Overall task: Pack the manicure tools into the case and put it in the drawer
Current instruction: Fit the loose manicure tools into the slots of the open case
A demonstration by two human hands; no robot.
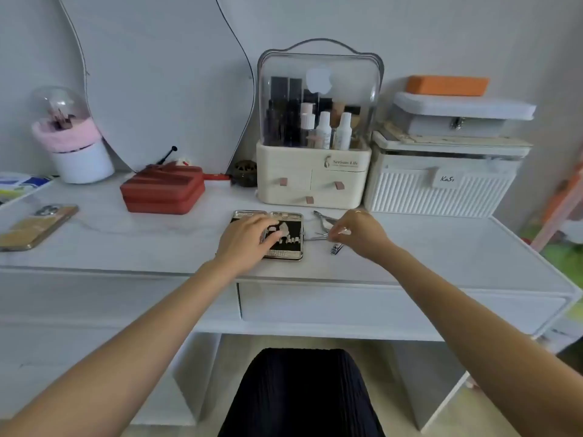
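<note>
The manicure case (288, 239) lies open flat on the white vanity top, black lining up, with a metal frame. My left hand (249, 239) rests on its left half, fingers spread over the lining. Right of the case lie metal tools: cuticle nippers (325, 219), a thin tool (317, 236) and a small nail clipper (336, 248). My right hand (358, 233) hovers over them, fingertips pinching at the thin tool's end. The drawer (400, 305) under the top is closed.
Behind stand a cosmetics organizer (312, 181) with small drawers, a white ribbed box (441, 187) with a stacked case, and a red zip case (162, 190). A phone (38, 225) lies at the left. A mirror leans on the wall.
</note>
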